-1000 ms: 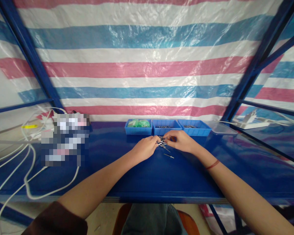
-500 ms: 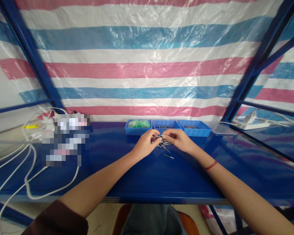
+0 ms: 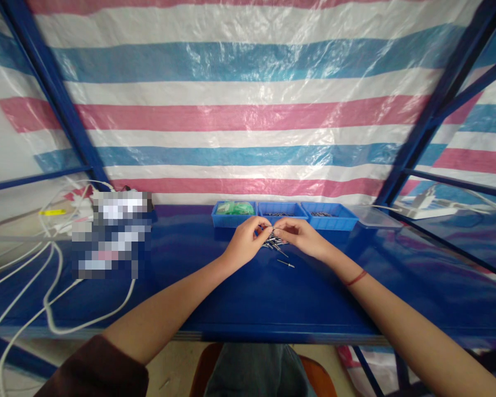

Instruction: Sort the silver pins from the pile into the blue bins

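Just above a small pile of metal blind rivets (image 3: 276, 241), my left hand (image 3: 248, 237) and my right hand (image 3: 300, 236) meet fingertip to fingertip. Both are closed in a pinch on what looks like one thin blind rivet, mostly hidden by the fingers. A single loose blind rivet (image 3: 286, 263) lies on the blue table nearer to me than the pile. Behind my hands stand three joined blue bins: the left bin (image 3: 231, 221) holds a green and clear plastic packet, while the middle bin (image 3: 264, 209) and right bin (image 3: 334, 220) contain small metal pieces.
A flat clear plastic lid or tray (image 3: 378, 216) lies right of the bins. White cables (image 3: 52, 309) loop over the table's left side, by a blurred-out patch. A white power strip (image 3: 427, 205) is at the right. Blue posts (image 3: 60, 105) flank the striped sheet (image 3: 248, 116).
My fingertips have come closer together, and the thin rivet that showed between them is now mostly covered. The pile, the loose rivet and the bins lie as before.
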`<state>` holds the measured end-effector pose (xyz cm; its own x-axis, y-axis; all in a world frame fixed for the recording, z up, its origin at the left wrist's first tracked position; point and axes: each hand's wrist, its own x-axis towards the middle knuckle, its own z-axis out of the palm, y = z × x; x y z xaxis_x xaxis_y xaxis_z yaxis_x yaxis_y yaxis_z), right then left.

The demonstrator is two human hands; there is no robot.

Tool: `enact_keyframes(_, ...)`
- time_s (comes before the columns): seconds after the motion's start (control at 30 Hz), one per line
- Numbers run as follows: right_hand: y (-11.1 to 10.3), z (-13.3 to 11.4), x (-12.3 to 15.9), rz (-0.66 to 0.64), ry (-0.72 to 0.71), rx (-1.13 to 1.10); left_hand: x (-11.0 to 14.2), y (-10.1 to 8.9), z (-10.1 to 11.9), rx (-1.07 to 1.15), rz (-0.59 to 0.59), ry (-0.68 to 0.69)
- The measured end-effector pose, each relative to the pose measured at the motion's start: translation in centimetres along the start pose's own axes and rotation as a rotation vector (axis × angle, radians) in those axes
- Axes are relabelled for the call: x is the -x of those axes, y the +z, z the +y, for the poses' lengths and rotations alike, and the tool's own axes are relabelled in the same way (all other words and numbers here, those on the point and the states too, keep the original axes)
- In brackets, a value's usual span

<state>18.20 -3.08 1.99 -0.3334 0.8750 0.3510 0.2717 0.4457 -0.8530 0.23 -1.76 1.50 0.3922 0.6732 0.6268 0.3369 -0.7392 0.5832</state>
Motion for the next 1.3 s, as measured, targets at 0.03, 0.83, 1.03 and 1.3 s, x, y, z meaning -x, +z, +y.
enact_keyframes(0.03,0.1,-0.1,0.0,0.0,0.001,-0.006,0.0,0.0,0.0,0.0,-0.003,0.002)
enact_keyframes(0.83,0.4,-2.4,0.8,0.222,-0.306,0.613,-0.2,0.0,-0.6,-0.045,-0.031,0.039)
enact_keyframes(1.03,-3.5,-1.0,0.5,0.543,-0.183,0.79,0.0,-0.1,-1.0,-0.19,-0.139,0.126)
enact_keyframes(1.3,-9.1,4.5,0.1,0.736,0.0,1.163,0.9,0.9,0.1,-0.311,-0.449,0.306)
